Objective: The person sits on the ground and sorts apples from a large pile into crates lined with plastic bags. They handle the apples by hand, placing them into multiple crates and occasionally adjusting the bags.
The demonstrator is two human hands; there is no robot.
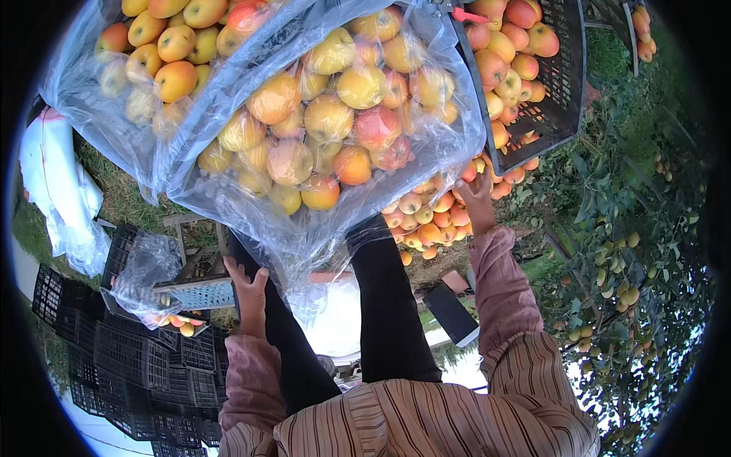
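Before me stands a crate lined with clear plastic film [220, 197]. Yellow and red apples [328, 117] fill it, covered by the film. My left hand [248, 291] is below the crate's lower left side, fingers spread, holding nothing. Near the lined crate's right corner, beside the rim of a black plastic crate [562, 97], is my right hand [477, 200]. Its thumb and fingers are apart and I see nothing held; whether the fingertips touch the film is unclear. A second film-lined crate [74, 94] of apples adjoins at the left.
Many loose apples [431, 225] lie on the ground below the right corner. Stacked black crates [134, 354] stand at lower left, near a crate with crumpled film [149, 268]. A red-handled tool [471, 16] rests by the crate rims. Fruit trees [617, 274] grow at right.
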